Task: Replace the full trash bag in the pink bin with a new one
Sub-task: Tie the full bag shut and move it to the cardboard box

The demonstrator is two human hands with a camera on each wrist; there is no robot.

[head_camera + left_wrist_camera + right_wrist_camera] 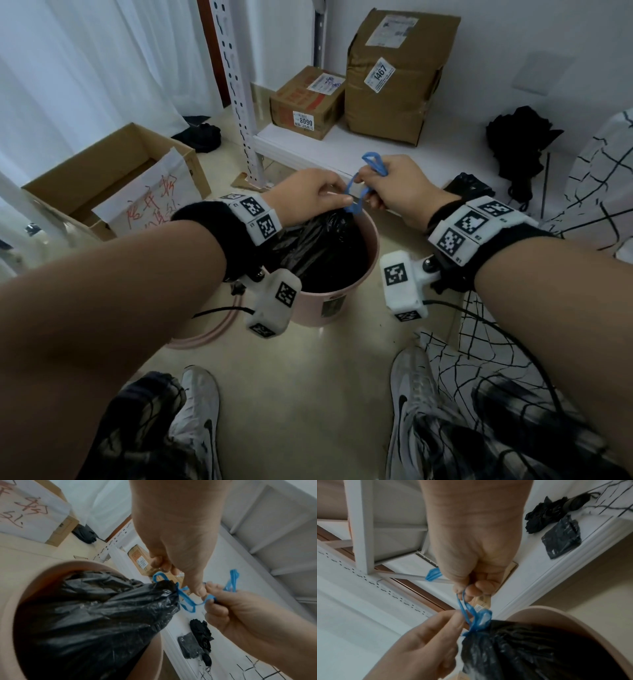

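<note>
Right now the black trash bag (318, 246) is sitting in the pink bin (342, 298) just under both hands, and the left hand (308, 192) and right hand (400, 188) are pinching its blue drawstring (352, 192), which is stretching sideways between them, equally near each.

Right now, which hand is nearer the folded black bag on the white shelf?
Right. The right hand works the blue drawstring just beside the folded black bag; the left hand is farther, over the pink bin.
</note>
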